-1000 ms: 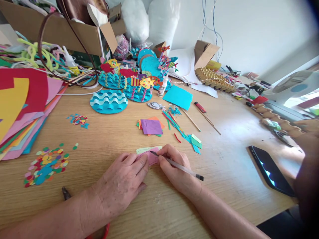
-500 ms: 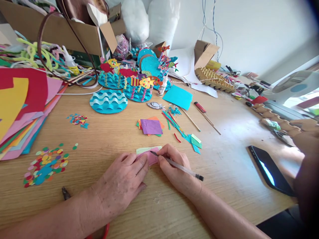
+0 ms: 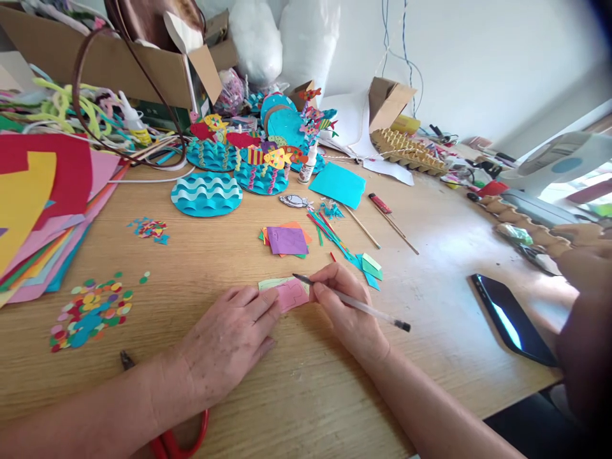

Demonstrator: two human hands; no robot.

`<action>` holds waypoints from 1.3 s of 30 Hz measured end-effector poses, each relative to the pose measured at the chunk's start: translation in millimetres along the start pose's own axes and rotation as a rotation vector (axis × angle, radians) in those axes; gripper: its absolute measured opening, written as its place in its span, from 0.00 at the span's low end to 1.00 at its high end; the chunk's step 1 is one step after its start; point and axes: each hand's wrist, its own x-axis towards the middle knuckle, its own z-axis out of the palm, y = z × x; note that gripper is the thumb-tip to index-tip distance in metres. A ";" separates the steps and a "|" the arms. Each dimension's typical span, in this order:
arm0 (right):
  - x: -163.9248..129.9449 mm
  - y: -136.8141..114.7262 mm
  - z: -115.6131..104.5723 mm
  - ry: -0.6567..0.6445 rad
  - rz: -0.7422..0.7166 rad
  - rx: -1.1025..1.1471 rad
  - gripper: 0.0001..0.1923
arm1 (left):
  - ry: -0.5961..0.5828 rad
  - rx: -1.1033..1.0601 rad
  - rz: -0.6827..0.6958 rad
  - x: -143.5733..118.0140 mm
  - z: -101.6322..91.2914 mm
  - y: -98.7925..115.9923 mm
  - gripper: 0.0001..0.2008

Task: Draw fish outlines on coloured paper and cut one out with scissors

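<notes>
My left hand (image 3: 224, 341) pins the small pink paper scrap (image 3: 291, 294) near the wooden table's (image 3: 430, 268) front edge; my right hand (image 3: 347, 306) grips the clear pen (image 3: 354, 303), tip at its far edge (outline drawn, uncut).

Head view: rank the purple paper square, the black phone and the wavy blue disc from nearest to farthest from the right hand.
Measured from the right hand, which holds a pen:
1. Purple paper square, just beyond the hand, slightly left.
2. Black phone, off to the right near the table edge.
3. Wavy blue disc, farther back and to the left.
</notes>
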 end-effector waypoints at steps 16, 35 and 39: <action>-8.1 -19.9 -13.4 -0.283 0.130 0.137 0.02 | 0.054 -0.116 0.057 -4.6 -5.7 -14.4 0.14; -19.1 -9.8 0.9 -0.294 -0.130 -0.244 0.05 | 0.154 -0.134 0.180 -9.6 -0.6 -24.1 0.19; -21.4 -11.2 -0.6 -0.244 -0.050 -0.194 0.04 | 0.158 -0.138 0.187 -10.4 0.2 -24.7 0.19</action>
